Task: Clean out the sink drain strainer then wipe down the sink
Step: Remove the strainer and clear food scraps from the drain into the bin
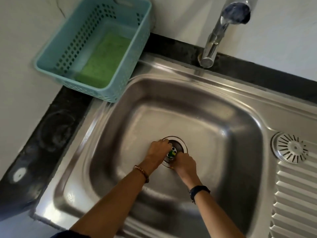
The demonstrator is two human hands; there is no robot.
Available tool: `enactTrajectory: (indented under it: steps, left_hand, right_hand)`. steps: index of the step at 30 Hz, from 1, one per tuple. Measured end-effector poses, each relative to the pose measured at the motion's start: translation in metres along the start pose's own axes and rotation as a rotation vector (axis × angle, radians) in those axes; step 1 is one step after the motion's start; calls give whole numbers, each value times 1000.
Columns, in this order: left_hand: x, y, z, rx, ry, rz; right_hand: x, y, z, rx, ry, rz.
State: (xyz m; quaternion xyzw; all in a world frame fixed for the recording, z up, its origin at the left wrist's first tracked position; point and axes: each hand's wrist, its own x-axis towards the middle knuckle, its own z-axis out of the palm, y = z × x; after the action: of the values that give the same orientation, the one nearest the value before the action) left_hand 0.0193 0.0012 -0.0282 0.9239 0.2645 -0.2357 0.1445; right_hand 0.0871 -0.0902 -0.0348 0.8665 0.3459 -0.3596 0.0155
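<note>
strainer step underway, wipe not started

the drain strainer (173, 152) sits in the drain at the bottom of the sink (197, 107), with green and yellow bits in it. your left hand (158, 152) and right hand (184, 164) are both on it with fingers curled at its edge, grasping it as far as the view shows. so you look to be early: strainer not emptied yet, wiping still to do. the green sponge (103, 59) lies untouched in the blue basket (51, 60) on the bench (56, 127). tap (214, 40) behind the sink.

Head cam, steep downward look, sink (171, 103) close below
</note>
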Motion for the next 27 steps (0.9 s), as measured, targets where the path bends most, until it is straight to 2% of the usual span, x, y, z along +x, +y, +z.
enactTrajectory:
  steps: [6,12,17,22,27]
  left_hand:
    - [-4,-11,-5,-137,43,-107]
    - [-12,-16,-7,-508,116,-334]
    - [-19,-19,-4,-751,39,-440]
    - [-24,-22,-7,-940,2,-542]
    - [-23,-21,-9,-1010,-60,-606]
  right_hand:
    - [-1,6,-2,10,6,-30]
    - [-10,2,-4,171,54,-46]
    - [-16,-1,-1,187,45,-119]
    - [5,-3,-10,267,119,-79]
    - [19,-10,0,32,60,-86]
